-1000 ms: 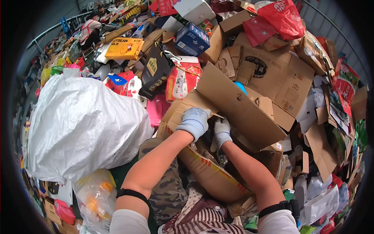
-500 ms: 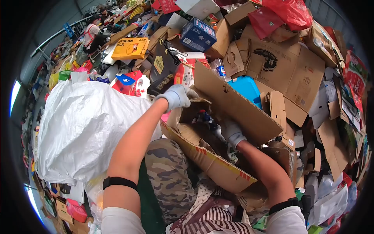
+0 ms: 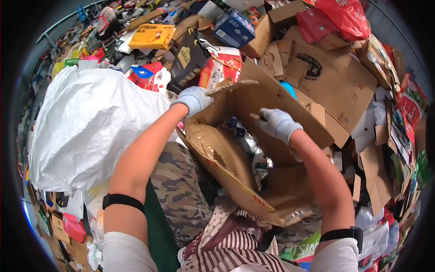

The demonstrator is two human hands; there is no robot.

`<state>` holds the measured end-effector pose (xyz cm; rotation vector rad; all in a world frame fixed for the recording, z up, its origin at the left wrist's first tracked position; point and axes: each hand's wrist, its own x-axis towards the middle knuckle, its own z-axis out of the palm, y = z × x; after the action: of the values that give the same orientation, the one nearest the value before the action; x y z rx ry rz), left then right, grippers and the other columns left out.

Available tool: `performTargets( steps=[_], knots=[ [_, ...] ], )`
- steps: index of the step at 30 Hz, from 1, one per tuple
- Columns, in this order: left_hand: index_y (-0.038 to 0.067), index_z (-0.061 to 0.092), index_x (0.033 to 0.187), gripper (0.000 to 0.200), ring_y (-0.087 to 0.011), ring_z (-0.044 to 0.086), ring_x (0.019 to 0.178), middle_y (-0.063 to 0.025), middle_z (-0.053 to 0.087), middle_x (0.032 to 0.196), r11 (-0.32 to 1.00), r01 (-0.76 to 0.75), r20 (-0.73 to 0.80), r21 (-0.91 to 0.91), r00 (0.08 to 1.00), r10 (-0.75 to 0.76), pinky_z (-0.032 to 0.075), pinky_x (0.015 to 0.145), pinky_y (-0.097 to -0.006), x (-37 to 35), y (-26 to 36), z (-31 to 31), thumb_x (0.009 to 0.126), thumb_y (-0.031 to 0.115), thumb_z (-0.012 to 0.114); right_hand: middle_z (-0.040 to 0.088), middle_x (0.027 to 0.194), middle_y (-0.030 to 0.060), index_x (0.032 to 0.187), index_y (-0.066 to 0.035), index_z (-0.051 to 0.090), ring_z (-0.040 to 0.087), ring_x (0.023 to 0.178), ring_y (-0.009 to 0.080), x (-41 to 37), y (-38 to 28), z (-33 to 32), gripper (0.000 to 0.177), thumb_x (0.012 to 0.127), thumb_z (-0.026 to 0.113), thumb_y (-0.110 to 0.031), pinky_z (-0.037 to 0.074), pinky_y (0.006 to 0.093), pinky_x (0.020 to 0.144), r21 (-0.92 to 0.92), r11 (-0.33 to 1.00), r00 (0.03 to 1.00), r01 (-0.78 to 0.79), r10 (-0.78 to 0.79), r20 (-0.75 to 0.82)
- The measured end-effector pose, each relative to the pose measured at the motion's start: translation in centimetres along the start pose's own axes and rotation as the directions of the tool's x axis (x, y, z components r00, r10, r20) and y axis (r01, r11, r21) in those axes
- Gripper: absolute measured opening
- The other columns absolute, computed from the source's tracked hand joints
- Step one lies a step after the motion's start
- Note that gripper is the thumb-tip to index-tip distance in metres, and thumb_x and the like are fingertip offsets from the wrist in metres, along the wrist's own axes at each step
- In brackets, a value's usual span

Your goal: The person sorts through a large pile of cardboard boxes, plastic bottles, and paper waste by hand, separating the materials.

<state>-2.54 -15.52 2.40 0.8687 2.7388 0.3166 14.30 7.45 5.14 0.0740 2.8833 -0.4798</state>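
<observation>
A large open cardboard box (image 3: pixel 235 192) leans over my lap, its flaps raised and its corrugated edges showing. At its far left corner my left hand (image 3: pixel 194 100), in a pale knit glove, is closed on the edge of a cardboard flap (image 3: pixel 233 87). My right hand (image 3: pixel 278 124), gloved the same way, hovers over the box's inside near the far wall, fingers partly bent and apart. Through the box's opening, crumpled clear plastic bottles (image 3: pixel 259 161) show below. A curved brown cardboard panel (image 3: pixel 222 147) lines the near left side.
A big white woven sack (image 3: pixel 97 131) stands at my left. Mixed waste rises ahead: a yellow soybean milk box (image 3: pixel 152 36), a blue carton (image 3: pixel 233 28), a red bag (image 3: pixel 346 18) and flattened cardboard (image 3: pixel 335 86). A person (image 3: pixel 106 20) is far back left.
My right hand has come up out of the box's inside. The box has tipped more open, showing its interior, while my left hand stays at the flap.
</observation>
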Motion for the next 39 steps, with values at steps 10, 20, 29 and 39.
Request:
performTargets(
  steps=[10,20,29,39],
  knots=[
    [0.015,0.064,0.113,0.040,-0.0291,0.061,0.097,-0.0138,0.064,0.105,0.979,0.137,-0.265,-0.148,0.949,-0.173,0.045,0.086,-0.0361,-8.5,-0.5,-5.3,0.081,0.039,0.059,0.059,0.073,0.0019,0.098,-0.004,0.061,0.047,0.051,0.0045,-17.8,5.1,-6.1,0.015,0.089,0.058,-0.015,0.038,0.0198,0.044,0.576,0.750,0.644,0.325,0.270,-0.715],
    [0.013,0.068,0.100,0.033,-0.0235,0.063,0.089,-0.0103,0.068,0.093,0.819,0.252,-0.204,-0.515,0.893,-0.402,0.046,0.079,-0.0331,-10.0,-2.5,-4.0,0.082,0.040,0.059,0.064,0.100,0.0023,0.109,-0.002,0.060,0.058,0.088,0.0080,-10.9,7.2,8.6,0.024,0.089,0.061,-0.015,0.048,0.0224,0.076,0.975,0.093,0.917,0.203,0.330,-0.223],
    [-0.002,0.027,0.139,0.073,-0.0223,0.039,0.124,-0.0192,0.037,0.137,0.157,-0.060,-0.149,-0.986,0.741,-0.655,0.033,0.101,-0.0307,-19.7,-1.8,6.7,0.086,0.038,0.059,0.055,0.116,0.0227,0.119,-0.001,0.054,0.053,0.108,0.0340,-3.7,-7.2,18.4,0.048,0.094,0.045,-0.040,0.040,0.0372,0.095,0.792,0.576,0.931,0.203,0.138,-0.339],
    [0.017,0.033,0.139,0.075,-0.0199,0.042,0.124,-0.0048,0.043,0.136,-0.504,0.048,0.260,-0.862,0.897,-0.359,0.038,0.100,-0.0404,-26.7,8.1,9.4,0.082,0.062,0.052,0.048,0.123,0.0225,0.129,-0.007,0.044,0.051,0.109,0.0384,-1.9,-13.9,18.8,0.055,0.091,0.042,-0.047,0.041,0.0441,0.092,0.603,0.786,0.984,0.134,-0.031,-0.177]
  ],
)
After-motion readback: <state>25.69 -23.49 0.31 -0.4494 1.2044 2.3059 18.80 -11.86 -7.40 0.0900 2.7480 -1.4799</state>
